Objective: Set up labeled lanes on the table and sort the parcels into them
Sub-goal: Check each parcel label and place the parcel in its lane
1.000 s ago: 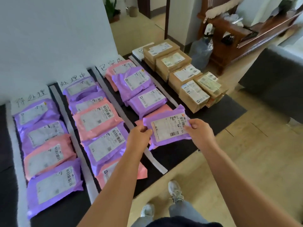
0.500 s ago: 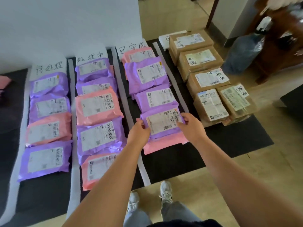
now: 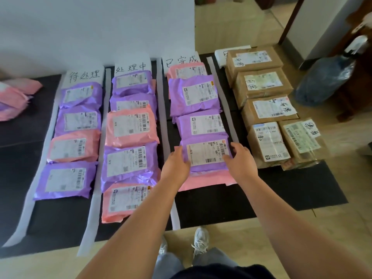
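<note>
A purple parcel (image 3: 205, 154) with a white shipping label lies in the third lane, on top of a pink parcel (image 3: 201, 181). My left hand (image 3: 177, 164) grips its left edge and my right hand (image 3: 239, 160) grips its right edge, thumbs on top. Handwritten paper labels head the lanes: the first (image 3: 84, 76), the second (image 3: 130, 66), the third (image 3: 182, 60). White strips (image 3: 96, 178) divide the lanes on the black table top (image 3: 261, 194). Purple and pink parcels fill the first two lanes. Brown cardboard boxes (image 3: 259, 81) fill the fourth lane.
A loose pile of pink parcels (image 3: 14, 99) lies at the far left of the table. A blue water bottle (image 3: 326, 79) stands on the floor beyond the table's right end. My feet (image 3: 199, 242) are at the table's front edge.
Both hands carried the purple parcel forward and lowered it onto the pink parcel in the third lane. The camera view swung left and down over the table.
</note>
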A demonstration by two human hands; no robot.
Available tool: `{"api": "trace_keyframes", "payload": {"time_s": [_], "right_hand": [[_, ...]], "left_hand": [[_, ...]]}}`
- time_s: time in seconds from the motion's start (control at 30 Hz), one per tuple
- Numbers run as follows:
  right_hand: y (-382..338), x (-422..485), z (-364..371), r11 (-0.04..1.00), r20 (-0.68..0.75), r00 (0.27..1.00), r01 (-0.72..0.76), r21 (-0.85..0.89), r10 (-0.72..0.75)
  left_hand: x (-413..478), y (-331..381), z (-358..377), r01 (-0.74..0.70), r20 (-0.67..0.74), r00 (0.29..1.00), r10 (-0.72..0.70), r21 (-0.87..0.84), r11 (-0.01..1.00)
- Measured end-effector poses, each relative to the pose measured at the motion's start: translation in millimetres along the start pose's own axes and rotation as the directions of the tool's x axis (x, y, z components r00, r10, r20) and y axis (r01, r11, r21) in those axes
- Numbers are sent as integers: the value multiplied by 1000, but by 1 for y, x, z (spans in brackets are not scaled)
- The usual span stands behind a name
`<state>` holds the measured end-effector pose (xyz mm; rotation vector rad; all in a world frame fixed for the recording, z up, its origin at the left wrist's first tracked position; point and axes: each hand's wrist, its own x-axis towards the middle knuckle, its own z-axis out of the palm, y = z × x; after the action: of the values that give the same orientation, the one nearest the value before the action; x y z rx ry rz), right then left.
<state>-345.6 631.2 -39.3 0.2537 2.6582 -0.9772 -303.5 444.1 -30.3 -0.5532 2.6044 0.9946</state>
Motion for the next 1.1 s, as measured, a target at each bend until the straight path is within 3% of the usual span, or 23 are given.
{"api": "trace_keyframes", "payload": {"time_s": [0.27,0.5,0.8,1.1], "right_hand": [[-32,-21,-2,981,-42,981,187,-44,-189],[-72,-48,24,949,28,954,301,-93,-300],[-148,-124,89,877,95,875,479,-38,-474],[-228,-250,201,843,165,832,538,-11,-529]], "left_hand": [[-27,9,-26,-58,-132,990,58,6,998],[-54,-24,-55,-3,-220,975,-35,-173,985],[-106,-122,-124,101,-296,936,-191,-295,950],[-201,-256,-199,149,-353,890,-287,-370,917]]}}
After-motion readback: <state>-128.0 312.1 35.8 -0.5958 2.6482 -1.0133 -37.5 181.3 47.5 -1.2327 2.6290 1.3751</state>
